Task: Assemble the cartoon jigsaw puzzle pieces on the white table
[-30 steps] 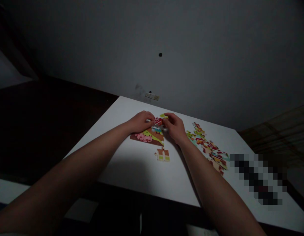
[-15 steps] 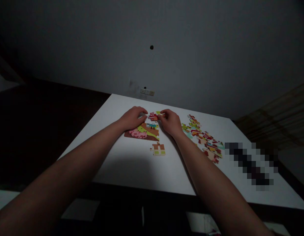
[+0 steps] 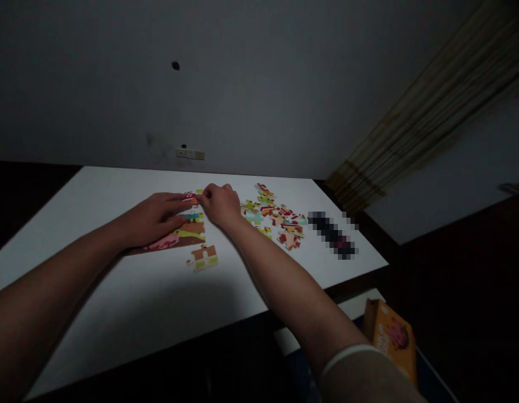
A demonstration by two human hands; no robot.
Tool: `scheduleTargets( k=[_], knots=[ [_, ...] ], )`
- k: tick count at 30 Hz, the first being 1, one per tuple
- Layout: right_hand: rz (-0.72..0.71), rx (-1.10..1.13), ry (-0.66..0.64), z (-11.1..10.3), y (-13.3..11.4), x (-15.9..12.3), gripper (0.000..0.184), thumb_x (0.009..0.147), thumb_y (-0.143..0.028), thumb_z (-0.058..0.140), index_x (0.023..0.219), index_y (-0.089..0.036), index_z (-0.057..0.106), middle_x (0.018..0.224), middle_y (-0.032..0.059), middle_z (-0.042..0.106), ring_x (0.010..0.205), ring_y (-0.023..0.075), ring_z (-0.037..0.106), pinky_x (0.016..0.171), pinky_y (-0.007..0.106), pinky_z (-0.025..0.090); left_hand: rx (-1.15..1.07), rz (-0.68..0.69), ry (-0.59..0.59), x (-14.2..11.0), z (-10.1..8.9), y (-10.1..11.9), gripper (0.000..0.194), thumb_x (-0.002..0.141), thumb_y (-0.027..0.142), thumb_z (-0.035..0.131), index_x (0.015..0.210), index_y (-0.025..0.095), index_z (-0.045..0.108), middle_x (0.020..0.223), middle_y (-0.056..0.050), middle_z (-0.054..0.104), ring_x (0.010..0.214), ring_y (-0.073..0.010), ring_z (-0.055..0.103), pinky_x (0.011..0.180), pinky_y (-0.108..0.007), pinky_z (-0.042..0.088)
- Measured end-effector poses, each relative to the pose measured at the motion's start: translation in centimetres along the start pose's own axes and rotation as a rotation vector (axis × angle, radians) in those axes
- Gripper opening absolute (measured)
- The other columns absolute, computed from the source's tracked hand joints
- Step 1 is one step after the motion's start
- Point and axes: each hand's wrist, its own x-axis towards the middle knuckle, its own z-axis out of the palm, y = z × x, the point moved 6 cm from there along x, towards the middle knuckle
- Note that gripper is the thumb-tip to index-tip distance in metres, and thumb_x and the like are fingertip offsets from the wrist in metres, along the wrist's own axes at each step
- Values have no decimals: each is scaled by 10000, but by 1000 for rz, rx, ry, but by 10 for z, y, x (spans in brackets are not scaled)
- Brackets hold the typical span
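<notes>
The partly joined puzzle (image 3: 192, 228), with pink, green and brown shapes, lies on the white table. My left hand (image 3: 154, 221) rests flat over its left part, fingers stretched out and hiding some of it. At the upper edge sits a puzzle piece with a red barn (image 3: 190, 196); the left fingertips touch its side. My right hand (image 3: 221, 204) is closed, thumb and index finger pinching the right end of that barn piece. Just below the puzzle lies a separate brown and green puzzle section (image 3: 204, 258), apart from both hands.
Several loose puzzle pieces (image 3: 280, 215) are scattered right of my right hand. A blurred-out dark object (image 3: 333, 235) lies farther right on the table (image 3: 129, 313). An orange box (image 3: 394, 338) stands lower down, beyond the table's front edge. A wall with a socket strip (image 3: 190, 154) rises behind.
The view has swung right, bringing the orange box into sight. My left hand has flattened over the puzzle, its fingers now reaching the barn piece. My right hand stays at the piece's right end.
</notes>
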Motion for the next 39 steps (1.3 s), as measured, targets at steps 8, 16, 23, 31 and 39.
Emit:
scheduleTargets(
  k=[8, 16, 23, 31, 39],
  knots=[
    [-163, -20, -25, -3, -10, -4, 442, 1173, -542, 484, 1274, -278, 824, 1229, 119, 822, 1256, 349, 642, 1045, 485, 503, 25, -69, -29, -5, 1, -13, 771, 1064, 781, 438, 1652, 330, 647, 1688, -77, 632, 1554, -365, 593, 1351, -521, 430],
    [-327, -95, -8, 8, -17, -7, 441, 1127, -490, 512, 1286, -221, 822, 1350, 126, 799, 1258, 355, 620, 1035, 494, 518, 20, -190, -41, -6, -5, -21, 795, 1035, 774, 476, 1629, 271, 638, 1695, -64, 625, 1526, -359, 614, 1355, -553, 423],
    [-357, -106, -6, 5, -19, -11, 459, 1135, -525, 528, 1320, -209, 805, 1378, 117, 785, 1250, 343, 621, 1055, 474, 515, 93, -246, -16, -14, -8, -48, 798, 1062, 778, 447, 1657, 264, 586, 1758, -43, 555, 1588, -319, 558, 1389, -536, 380],
    [-331, -95, -33, -6, -20, -10, 458, 1166, -515, 477, 1233, -207, 810, 1325, 116, 806, 1222, 329, 633, 1035, 450, 516, 95, -241, -4, -16, -9, -50, 892, 1052, 796, 441, 1650, 153, 594, 1729, -151, 574, 1590, -345, 555, 1381, -518, 383],
    [-231, 272, 375, -158, 16, -35, 397, 1214, -329, 381, 1295, -202, 748, 1128, 39, 777, 1059, 221, 734, 953, 340, 503, 114, -262, 46, -14, -12, -41, 864, 993, 745, 466, 1585, 156, 687, 1685, -160, 620, 1584, -366, 569, 1370, -480, 399]
  ],
)
